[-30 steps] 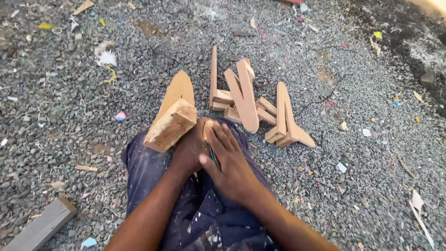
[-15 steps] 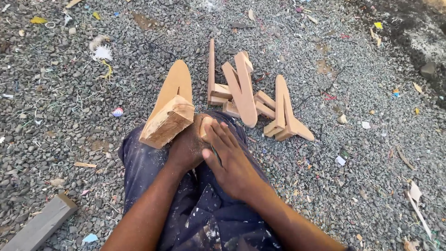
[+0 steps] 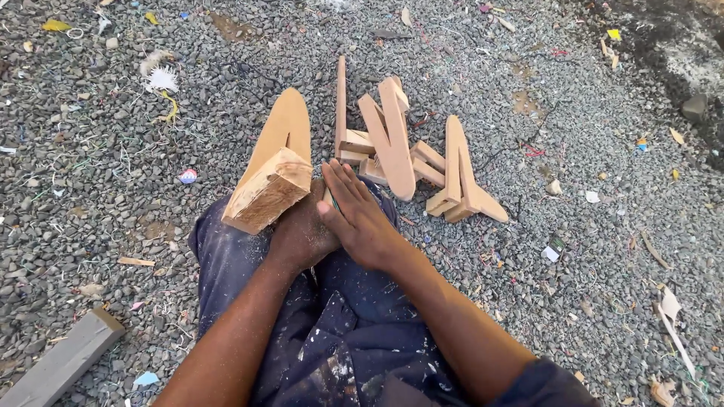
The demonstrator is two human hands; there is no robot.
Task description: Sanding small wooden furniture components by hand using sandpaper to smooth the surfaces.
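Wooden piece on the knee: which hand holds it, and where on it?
The left hand grips the wooden piece at its near end, beside the block. The right hand lies flat over that end; whether it holds anything cannot be told.

ground: grey gravel point(image 3: 113, 151) | litter: paper scraps, wood chips | plank point(image 3: 60, 362) lower left | dark patch point(image 3: 664, 53) upper right | daylight
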